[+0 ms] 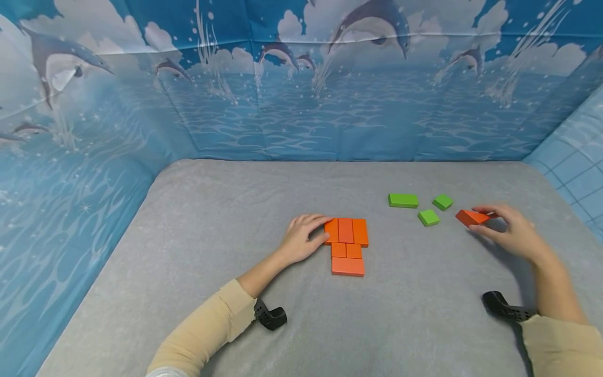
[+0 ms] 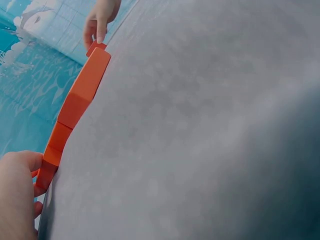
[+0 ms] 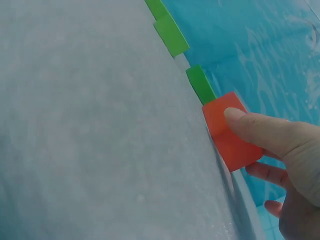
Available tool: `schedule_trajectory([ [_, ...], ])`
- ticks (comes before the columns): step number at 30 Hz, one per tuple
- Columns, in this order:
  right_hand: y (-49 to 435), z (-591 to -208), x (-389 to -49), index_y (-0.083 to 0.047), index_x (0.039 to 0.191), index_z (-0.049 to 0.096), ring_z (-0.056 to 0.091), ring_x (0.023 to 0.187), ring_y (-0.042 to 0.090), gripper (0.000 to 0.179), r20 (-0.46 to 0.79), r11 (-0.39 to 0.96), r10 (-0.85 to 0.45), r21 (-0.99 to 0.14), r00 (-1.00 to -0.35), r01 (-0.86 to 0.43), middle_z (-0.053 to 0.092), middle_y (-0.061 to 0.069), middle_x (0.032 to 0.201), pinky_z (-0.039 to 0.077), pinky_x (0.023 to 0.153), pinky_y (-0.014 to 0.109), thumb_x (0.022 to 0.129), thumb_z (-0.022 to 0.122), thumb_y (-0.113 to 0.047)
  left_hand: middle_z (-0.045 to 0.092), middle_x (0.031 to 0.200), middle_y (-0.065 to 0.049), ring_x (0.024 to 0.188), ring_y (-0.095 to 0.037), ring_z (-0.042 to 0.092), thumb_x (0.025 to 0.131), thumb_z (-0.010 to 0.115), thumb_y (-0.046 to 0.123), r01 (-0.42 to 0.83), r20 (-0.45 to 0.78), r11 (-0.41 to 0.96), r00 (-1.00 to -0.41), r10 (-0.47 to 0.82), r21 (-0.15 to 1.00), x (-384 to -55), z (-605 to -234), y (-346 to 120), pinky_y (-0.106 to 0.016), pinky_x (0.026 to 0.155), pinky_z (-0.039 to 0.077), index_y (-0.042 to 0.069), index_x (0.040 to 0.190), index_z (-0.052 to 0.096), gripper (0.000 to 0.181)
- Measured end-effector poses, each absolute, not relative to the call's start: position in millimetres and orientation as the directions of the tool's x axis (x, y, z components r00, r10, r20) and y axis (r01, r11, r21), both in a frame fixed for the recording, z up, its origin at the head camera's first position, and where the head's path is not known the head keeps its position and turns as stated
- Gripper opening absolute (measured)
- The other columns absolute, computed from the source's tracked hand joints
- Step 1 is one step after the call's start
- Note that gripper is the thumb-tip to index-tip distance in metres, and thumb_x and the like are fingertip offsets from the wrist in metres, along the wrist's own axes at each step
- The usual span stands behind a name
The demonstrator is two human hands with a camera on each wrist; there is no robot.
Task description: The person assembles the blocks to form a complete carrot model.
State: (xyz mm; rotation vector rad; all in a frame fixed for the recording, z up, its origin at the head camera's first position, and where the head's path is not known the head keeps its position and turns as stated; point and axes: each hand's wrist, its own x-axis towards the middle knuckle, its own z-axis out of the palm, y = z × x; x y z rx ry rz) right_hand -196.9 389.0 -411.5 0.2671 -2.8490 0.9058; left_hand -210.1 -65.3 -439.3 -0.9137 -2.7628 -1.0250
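Note:
Several flat orange blocks (image 1: pixel 346 230) lie edge to edge on the grey cloth: a row of three at the back, two small ones below, and a wider one in front. My left hand (image 1: pixel 301 240) holds the back row's left block (image 1: pixel 332 230), index finger at its far corner and thumb on its left side. Over to the right, my right hand (image 1: pixel 511 230) pinches a red-orange, wedge-like block (image 1: pixel 471 217) between thumb and fingers. In the right wrist view the thumb presses this block's broad face (image 3: pixel 227 142); the fingers behind it are partly hidden.
Left of the right hand lie a long green block (image 1: pixel 403 200) and two small green blocks, one farther back (image 1: pixel 443 202) and one nearer (image 1: pixel 428 218). A dolphin-print curtain (image 1: pixel 301 104) borders the grey cloth (image 1: pixel 226 209). Black wrist mounts (image 1: pixel 270 315) stick out beside both sleeves.

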Motion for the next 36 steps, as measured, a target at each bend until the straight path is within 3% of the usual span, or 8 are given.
schedule_trajectory([
  [7,389.5,-414.5,-195.3,0.003,0.119,0.050,0.034,0.092,0.023,0.045,0.154,0.807,-0.097,-0.567,-0.983,-0.169,0.045,0.023,0.114,0.011,0.081,0.072,0.086,0.064,-0.023,0.049,0.133,-0.005,0.126,-0.025,0.037,0.093,0.052,0.030,0.548,0.246,0.604,-0.824,0.511,0.578,-211.0,-440.3,-65.3,-0.047,0.105,0.019,0.017,0.131,0.051,0.041],
  [14,382.7,-407.4,-195.6,0.003,0.122,0.048,0.038,0.099,0.035,0.047,0.152,0.797,-0.056,-0.588,-0.987,-0.136,0.045,0.023,0.113,0.030,0.076,0.058,0.086,0.064,-0.023,0.049,0.133,-0.006,0.126,-0.026,0.037,0.093,0.052,0.030,0.553,0.247,0.603,-0.820,0.516,0.576,-211.3,-439.7,-65.1,-0.047,0.105,0.019,0.016,0.131,0.051,0.041],
  [17,375.3,-404.7,-199.4,-0.009,0.125,0.051,0.037,0.105,0.030,0.048,0.182,0.802,-0.045,-0.580,-0.982,-0.144,0.048,0.012,0.114,0.027,0.083,0.054,0.085,0.065,-0.030,0.049,0.133,-0.006,0.126,-0.026,0.037,0.093,0.052,0.030,0.555,0.250,0.600,-0.819,0.517,0.576,-211.1,-439.8,-65.3,-0.047,0.106,0.019,0.015,0.131,0.051,0.041],
  [22,329.9,-381.3,-192.4,-0.007,0.118,0.056,0.039,0.100,0.018,0.042,0.228,0.744,-0.148,-0.616,-0.962,-0.260,0.051,0.009,0.110,0.027,0.084,0.052,0.082,0.070,-0.023,0.049,0.133,-0.006,0.125,-0.025,0.037,0.093,0.052,0.030,0.554,0.253,0.602,-0.820,0.514,0.575,-211.1,-440.3,-65.8,-0.047,0.105,0.019,0.016,0.131,0.051,0.041],
  [25,295.7,-369.8,-185.0,-0.003,0.110,0.059,0.043,0.093,0.007,0.038,0.304,0.686,-0.278,-0.601,-0.911,-0.410,0.055,0.008,0.102,0.032,0.086,0.037,0.076,0.074,-0.008,0.049,0.133,-0.005,0.125,-0.025,0.037,0.093,0.053,0.029,0.545,0.245,0.608,-0.826,0.508,0.577,-211.0,-440.3,-65.5,-0.047,0.105,0.019,0.017,0.131,0.051,0.040],
  [29,259.6,-369.9,-179.1,-0.006,0.104,0.062,0.047,0.085,0.003,0.046,0.436,0.571,-0.452,-0.529,-0.778,-0.628,0.059,0.000,0.094,0.035,0.075,0.015,0.063,0.079,0.004,0.049,0.133,-0.006,0.125,-0.025,0.037,0.093,0.053,0.028,0.535,0.233,0.611,-0.831,0.505,0.583,-210.7,-439.5,-64.8,-0.047,0.106,0.018,0.018,0.132,0.051,0.041],
  [32,235.3,-370.5,-172.2,-0.008,0.101,0.063,0.048,0.081,0.006,0.047,0.471,0.477,-0.535,-0.517,-0.701,-0.711,0.060,-0.002,0.092,0.038,0.072,0.016,0.059,0.081,0.005,0.048,0.133,-0.005,0.126,-0.025,0.037,0.093,0.053,0.029,0.535,0.230,0.612,-0.831,0.506,0.583,-210.6,-439.2,-64.6,-0.047,0.106,0.018,0.017,0.132,0.051,0.041],
  [36,205.9,-370.5,-158.2,-0.014,0.099,0.062,0.049,0.081,0.006,0.039,0.438,0.449,-0.579,-0.532,-0.688,-0.718,0.060,-0.008,0.092,0.038,0.073,0.025,0.065,0.080,-0.005,0.049,0.133,-0.004,0.126,-0.024,0.037,0.093,0.052,0.029,0.532,0.228,0.619,-0.833,0.504,0.577,-210.7,-438.8,-64.4,-0.046,0.106,0.019,0.017,0.132,0.051,0.041],
])
